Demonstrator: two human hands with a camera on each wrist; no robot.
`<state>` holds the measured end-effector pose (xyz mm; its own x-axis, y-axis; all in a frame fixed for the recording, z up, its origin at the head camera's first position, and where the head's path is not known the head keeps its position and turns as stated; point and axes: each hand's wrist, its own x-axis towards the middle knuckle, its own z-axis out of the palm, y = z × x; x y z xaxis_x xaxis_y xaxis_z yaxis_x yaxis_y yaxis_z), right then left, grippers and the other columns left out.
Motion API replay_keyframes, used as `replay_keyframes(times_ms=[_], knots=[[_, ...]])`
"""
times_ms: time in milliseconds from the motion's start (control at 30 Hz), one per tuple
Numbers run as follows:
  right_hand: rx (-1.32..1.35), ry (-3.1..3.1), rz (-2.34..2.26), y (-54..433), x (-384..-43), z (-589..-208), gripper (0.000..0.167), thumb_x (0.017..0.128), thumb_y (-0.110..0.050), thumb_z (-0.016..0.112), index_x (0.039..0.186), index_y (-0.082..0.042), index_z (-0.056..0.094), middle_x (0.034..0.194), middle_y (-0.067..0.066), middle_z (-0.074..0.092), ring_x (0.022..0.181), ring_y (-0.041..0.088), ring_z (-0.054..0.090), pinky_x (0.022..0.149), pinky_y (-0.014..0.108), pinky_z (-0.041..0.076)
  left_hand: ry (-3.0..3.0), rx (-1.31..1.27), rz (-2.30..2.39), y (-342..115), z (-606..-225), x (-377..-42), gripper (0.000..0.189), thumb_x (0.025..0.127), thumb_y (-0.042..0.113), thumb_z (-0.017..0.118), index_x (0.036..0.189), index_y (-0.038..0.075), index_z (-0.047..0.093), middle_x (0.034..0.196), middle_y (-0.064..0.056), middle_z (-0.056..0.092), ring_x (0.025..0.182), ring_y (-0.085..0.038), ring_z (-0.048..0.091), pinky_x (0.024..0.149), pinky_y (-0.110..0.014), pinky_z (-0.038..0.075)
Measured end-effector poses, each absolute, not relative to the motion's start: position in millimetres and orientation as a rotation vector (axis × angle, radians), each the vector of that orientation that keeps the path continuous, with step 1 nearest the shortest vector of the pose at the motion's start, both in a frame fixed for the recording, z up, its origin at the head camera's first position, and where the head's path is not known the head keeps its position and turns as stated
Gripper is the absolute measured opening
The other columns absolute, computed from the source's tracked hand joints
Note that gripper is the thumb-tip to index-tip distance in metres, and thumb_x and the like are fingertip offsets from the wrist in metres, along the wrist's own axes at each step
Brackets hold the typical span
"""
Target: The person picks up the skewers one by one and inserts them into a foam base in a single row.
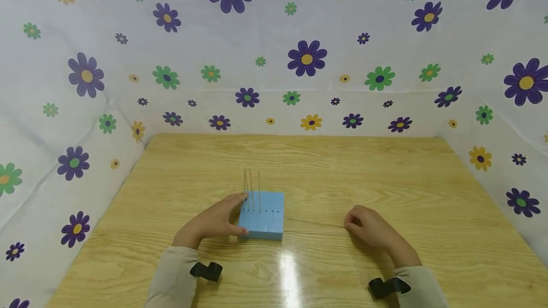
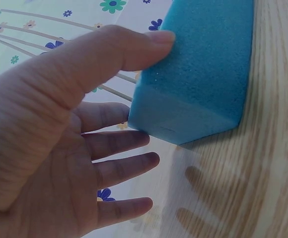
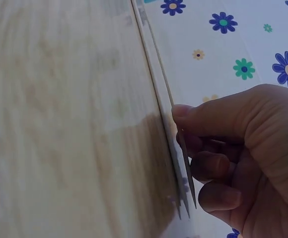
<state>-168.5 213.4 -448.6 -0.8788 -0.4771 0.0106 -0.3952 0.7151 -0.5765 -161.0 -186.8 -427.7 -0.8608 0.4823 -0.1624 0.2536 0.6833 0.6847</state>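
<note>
A blue foam block lies on the table with a row of small holes across its top. Several thin wooden skewers stand up from the holes on its left side. My left hand spans the block's left end, thumb at the front edge and forefinger at the back; the other fingers stick out straight past its end. To the right, my right hand pinches one skewer between thumb and forefinger near its pointed end. More skewers lie on the table beside the held one.
The wood-grain table reaches back to a white flower-print cloth that hangs behind and along both sides. Dark straps with small mounts sit on both sleeves.
</note>
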Motion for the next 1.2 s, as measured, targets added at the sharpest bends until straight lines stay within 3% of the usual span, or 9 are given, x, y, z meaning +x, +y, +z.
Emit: replay_keyframes(times_ms=[333, 567, 833, 1200], knots=[[-0.613, 2.895, -1.015, 219.8, -169.2, -434.7, 0.004, 0.09, -0.007, 0.063, 0.087, -0.006, 0.064, 0.068, -0.005, 0.05, 0.054, 0.005, 0.036, 0.048, 0.023, 0.035, 2.57, 0.577, 0.961, -187.1, -427.2, -160.4, 0.09, 0.08, 0.03, 0.077, 0.15, 0.005, 0.025, 0.152, -0.019, 0.025, 0.139, -0.038, 0.023, 0.108, -0.055, 0.028], [-0.823, 3.023, -1.126, 213.7, -170.7, -433.9, 0.007, 0.087, 0.001, 0.064, 0.091, 0.0, 0.069, 0.079, -0.003, 0.058, 0.058, 0.001, 0.038, 0.049, 0.02, 0.038, 2.574, 0.587, 0.961, -187.1, -428.7, -161.0, 0.091, 0.08, 0.03, 0.077, 0.15, 0.005, 0.025, 0.152, -0.019, 0.026, 0.138, -0.038, 0.025, 0.107, -0.055, 0.029], [-0.902, 3.031, -1.308, 198.7, -176.5, -427.0, 0.004, 0.09, -0.003, 0.062, 0.09, 0.0, 0.065, 0.075, -0.006, 0.055, 0.059, 0.001, 0.045, 0.049, 0.021, 0.044, 2.583, 0.581, 0.951, -187.6, -427.5, -162.3, 0.092, 0.079, 0.03, 0.077, 0.15, 0.006, 0.025, 0.152, -0.018, 0.025, 0.139, -0.037, 0.024, 0.108, -0.053, 0.029], [-0.84, 2.848, -1.532, 168.3, -180.7, -414.0, 0.005, 0.088, 0.001, 0.064, 0.087, -0.004, 0.061, 0.076, 0.003, 0.063, 0.064, 0.02, 0.063, 0.053, 0.022, 0.051, 2.566, 0.57, 0.974, -186.7, -426.5, -160.7, 0.092, 0.079, 0.03, 0.077, 0.149, 0.003, 0.025, 0.152, -0.02, 0.025, 0.139, -0.039, 0.023, 0.108, -0.055, 0.027]])
